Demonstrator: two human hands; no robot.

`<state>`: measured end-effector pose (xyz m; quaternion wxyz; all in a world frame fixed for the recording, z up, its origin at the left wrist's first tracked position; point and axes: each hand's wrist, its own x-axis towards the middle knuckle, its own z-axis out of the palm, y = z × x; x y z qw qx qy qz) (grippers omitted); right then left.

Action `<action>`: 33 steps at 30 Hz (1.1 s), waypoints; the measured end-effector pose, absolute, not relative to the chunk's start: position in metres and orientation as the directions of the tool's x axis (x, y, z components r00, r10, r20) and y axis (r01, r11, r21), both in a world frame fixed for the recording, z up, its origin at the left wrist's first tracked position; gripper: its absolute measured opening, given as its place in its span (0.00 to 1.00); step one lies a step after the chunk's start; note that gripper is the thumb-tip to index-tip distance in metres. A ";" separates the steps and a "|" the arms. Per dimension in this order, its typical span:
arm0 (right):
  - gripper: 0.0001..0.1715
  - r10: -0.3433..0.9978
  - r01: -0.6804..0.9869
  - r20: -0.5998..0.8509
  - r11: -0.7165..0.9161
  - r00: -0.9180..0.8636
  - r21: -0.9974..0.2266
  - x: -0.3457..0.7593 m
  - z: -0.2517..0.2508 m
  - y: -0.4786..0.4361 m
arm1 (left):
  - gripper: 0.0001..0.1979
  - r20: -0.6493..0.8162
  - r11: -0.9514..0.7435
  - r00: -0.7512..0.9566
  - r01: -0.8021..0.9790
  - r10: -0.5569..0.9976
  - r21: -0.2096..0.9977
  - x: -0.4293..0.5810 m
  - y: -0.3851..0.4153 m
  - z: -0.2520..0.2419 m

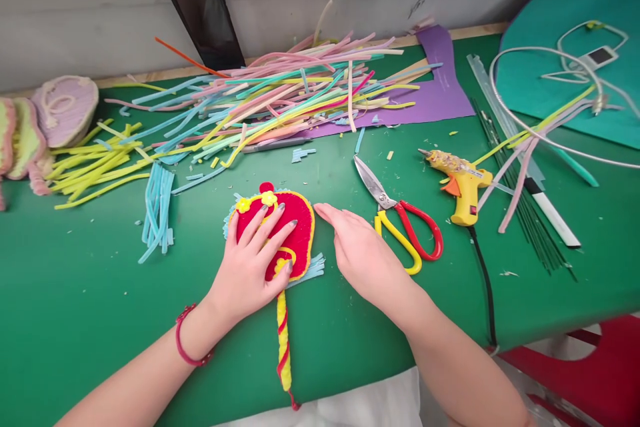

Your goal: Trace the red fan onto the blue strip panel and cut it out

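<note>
A red hand fan [299,220] edged in yellow lies flat on the green table, its yellow-and-red twisted handle [283,340] pointing toward me. Small yellow flowers decorate its upper edge. My left hand [255,253] rests spread on the fan's face, covering part of it. Light blue pipe cleaner pieces [314,268] stick out from under the fan at its left and lower right. My right hand [357,247] is just right of the fan, fingers stretched out together, tips close to its yellow rim. No object shows in it.
Scissors [395,213] with red and yellow handles lie right of my right hand. Beyond is a yellow glue gun [457,180] with a black cord. A pipe cleaner pile [280,93] spreads across the back, over purple sheet [440,100]. Blue strips [157,207] lie at left.
</note>
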<state>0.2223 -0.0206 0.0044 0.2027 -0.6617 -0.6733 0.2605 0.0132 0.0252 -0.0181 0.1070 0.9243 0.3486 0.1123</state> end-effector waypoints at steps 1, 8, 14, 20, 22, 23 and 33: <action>0.30 0.997 0.770 -0.075 -0.031 -0.022 -0.638 0.224 0.005 -0.019 | 0.26 0.145 -0.736 0.730 0.617 0.667 0.280 0.013 0.026 -0.018; 0.12 0.984 0.498 -0.065 -0.141 0.167 -0.856 0.230 0.002 -0.004 | 0.21 0.257 -0.703 0.659 0.617 0.707 0.353 0.011 0.025 -0.019; 0.09 0.949 0.235 -0.270 -0.303 0.163 -0.924 0.223 -0.005 -0.002 | 0.17 0.236 -0.508 0.452 0.718 0.860 0.475 0.008 0.029 -0.001; 0.11 0.962 0.224 -0.224 -0.256 0.158 -0.940 0.219 -0.018 0.002 | 0.24 0.080 -0.538 0.566 0.717 0.821 0.444 0.009 0.013 0.009; 0.11 0.966 0.232 -0.202 -0.236 0.161 -0.944 0.218 -0.023 0.004 | 0.24 0.063 -0.510 0.542 0.738 0.838 0.441 0.008 0.007 0.008; 0.12 0.967 0.234 -0.195 -0.231 0.165 -0.944 0.218 -0.024 0.004 | 0.24 0.077 -0.482 0.505 0.752 0.860 0.450 0.006 0.005 0.007; 0.23 0.972 0.247 -0.200 -0.226 0.127 -0.942 0.214 -0.022 0.004 | 0.15 0.209 -0.244 0.144 0.753 0.967 0.611 -0.029 0.029 -0.013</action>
